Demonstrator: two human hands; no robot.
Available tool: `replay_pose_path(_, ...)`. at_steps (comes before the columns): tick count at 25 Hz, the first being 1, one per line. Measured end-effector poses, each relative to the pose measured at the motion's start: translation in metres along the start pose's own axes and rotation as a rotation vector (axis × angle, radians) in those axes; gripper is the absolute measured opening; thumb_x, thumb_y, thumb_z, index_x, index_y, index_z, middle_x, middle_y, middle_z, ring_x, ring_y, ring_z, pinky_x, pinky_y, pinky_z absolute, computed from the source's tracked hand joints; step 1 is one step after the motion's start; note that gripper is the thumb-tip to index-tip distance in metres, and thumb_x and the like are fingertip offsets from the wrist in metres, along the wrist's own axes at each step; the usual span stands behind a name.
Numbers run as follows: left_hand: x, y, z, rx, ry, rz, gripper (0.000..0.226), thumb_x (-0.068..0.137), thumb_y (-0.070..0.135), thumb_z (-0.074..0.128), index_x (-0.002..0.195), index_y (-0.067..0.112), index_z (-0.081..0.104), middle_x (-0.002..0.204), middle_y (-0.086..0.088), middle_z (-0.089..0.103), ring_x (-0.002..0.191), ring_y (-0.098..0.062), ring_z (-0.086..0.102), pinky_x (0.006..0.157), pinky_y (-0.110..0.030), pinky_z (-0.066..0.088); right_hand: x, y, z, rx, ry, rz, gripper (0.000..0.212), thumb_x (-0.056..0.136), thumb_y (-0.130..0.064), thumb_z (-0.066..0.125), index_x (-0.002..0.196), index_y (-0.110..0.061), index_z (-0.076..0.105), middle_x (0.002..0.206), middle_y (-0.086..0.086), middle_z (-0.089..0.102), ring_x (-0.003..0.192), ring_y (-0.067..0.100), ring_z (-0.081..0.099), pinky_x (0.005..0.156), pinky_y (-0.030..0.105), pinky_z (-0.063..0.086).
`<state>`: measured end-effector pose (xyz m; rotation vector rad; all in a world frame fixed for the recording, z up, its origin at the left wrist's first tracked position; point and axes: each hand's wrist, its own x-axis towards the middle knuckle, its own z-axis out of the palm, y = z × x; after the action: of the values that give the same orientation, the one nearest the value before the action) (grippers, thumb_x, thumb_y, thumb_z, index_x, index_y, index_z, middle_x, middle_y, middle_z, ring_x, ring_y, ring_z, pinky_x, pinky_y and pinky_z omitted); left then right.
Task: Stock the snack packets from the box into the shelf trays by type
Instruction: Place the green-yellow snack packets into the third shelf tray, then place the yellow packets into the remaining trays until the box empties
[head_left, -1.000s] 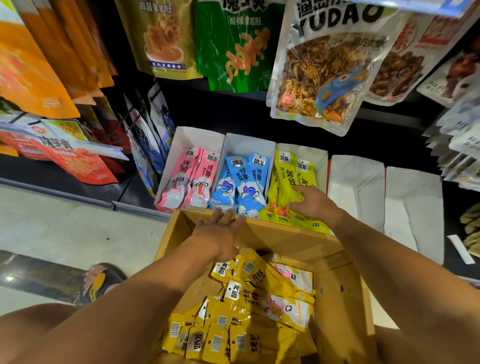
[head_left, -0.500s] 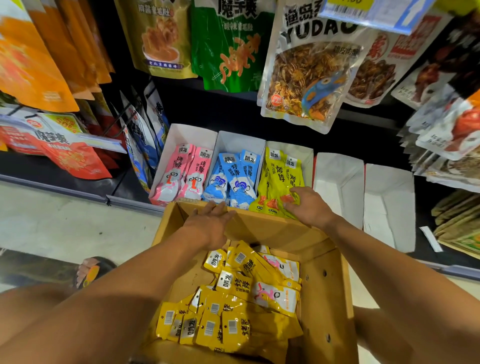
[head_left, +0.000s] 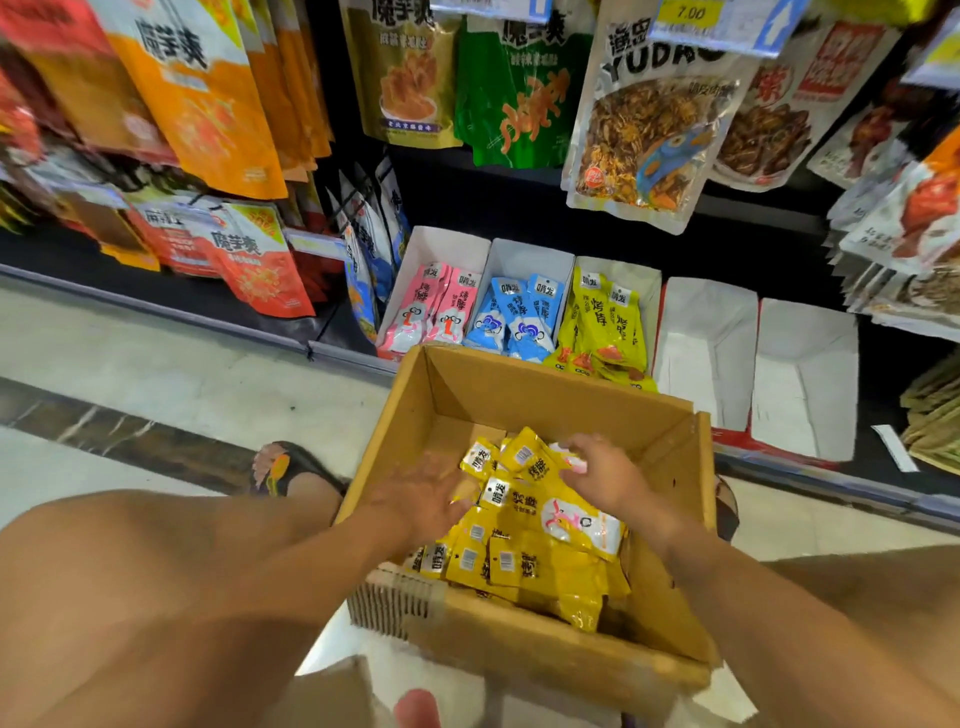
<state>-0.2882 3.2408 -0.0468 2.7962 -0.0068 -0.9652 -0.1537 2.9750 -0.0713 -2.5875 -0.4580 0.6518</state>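
Motion blur smears the left hand (head_left: 426, 499), so its fingers cannot be counted apart, and whether they are spread or pressed together cannot be told; it reaches into the cardboard box (head_left: 519, 395) with its fingertips against the left edge of the heap. The back of the right hand (head_left: 610, 475) hides its own palm. Its fingers are curled down round the topmost yellow packets (head_left: 524, 561) at the far side of the heap, with a small pink-white bit showing at the fingertips that is too unclear to name. The near corner of the box is cut off by the forearms, and a foot in a sandal (head_left: 283, 467) shows just left of it on the floor. The packets lie heaped in the near half of the box, overlapping at mixed angles; the largest one in view lies with its long axis left to right and its label end to the left. Beyond the box, on the low shelf, white trays stand side by side: pink packets (head_left: 436, 306), blue packets (head_left: 519, 317) and yellow tray packets (head_left: 602, 322), all lying lengthwise front to back with label ends toward the back. Right of them stand two empty trays (head_left: 706, 332). Large hanging bags (head_left: 644, 130) are cropped by the top edge.
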Motion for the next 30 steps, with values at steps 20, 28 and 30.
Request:
replay_pose_path(20, -0.023, -0.005, 0.092, -0.058, 0.338, -0.064, 0.049, 0.095, 0.052, 0.024, 0.115, 0.035, 0.065, 0.118, 0.015, 0.067, 0.115, -0.015, 0.057, 0.073, -0.03, 0.05, -0.024, 0.028, 0.17, -0.486, -0.397, -0.009, 0.058, 0.087, -0.028, 0.07, 0.137, -0.022, 0.042, 0.128, 0.004, 0.051, 0.12, 0.027, 0.054, 0.089, 0.039, 0.053)
replay_pose_path(28, -0.021, -0.005, 0.092, -0.045, 0.31, -0.071, 0.047, 0.096, 0.053, 0.022, 0.109, 0.032, 0.063, 0.109, 0.014, 0.067, 0.108, -0.015, 0.057, 0.072, -0.031, 0.05, -0.018, 0.017, 0.17, -0.563, -0.349, -0.045, 0.038, 0.094, -0.028, 0.05, 0.13, -0.017, 0.048, 0.126, 0.006, 0.06, 0.117, 0.027, 0.057, 0.088, 0.038, 0.051)
replay_pose_path(30, -0.02, -0.006, 0.093, -0.055, 0.3, -0.066, 0.052, 0.096, 0.054, 0.02, 0.114, 0.033, 0.064, 0.113, 0.014, 0.068, 0.111, -0.016, 0.058, 0.077, -0.034, 0.053, -0.02, 0.015, 0.166, -0.575, -0.336, -0.06, 0.033, 0.097, -0.026, 0.044, 0.128, -0.017, 0.051, 0.122, 0.007, 0.064, 0.114, 0.029, 0.06, 0.085, 0.037, 0.051)
